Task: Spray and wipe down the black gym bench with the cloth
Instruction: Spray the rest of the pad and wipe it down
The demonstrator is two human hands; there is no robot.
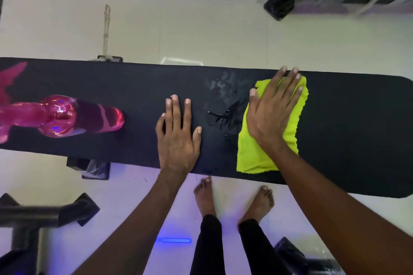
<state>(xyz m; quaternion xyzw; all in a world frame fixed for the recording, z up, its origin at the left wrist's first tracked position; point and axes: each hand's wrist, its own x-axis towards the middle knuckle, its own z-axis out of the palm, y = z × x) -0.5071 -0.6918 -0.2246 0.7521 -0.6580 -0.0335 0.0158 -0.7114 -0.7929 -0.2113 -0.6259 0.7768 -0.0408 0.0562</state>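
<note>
Yellow-green cloth point(266, 140) under flat right hand point(271, 114), left hand point(177, 138) flat, fingers splayed, on unlabelled black bench point(357, 131).

No text, label, brand, number or sign can be read anywhere in this view. The long black padded gym bench point(111, 87) and the translucent pink spray bottle point(67, 116) lying on it show no legible markings.
</note>
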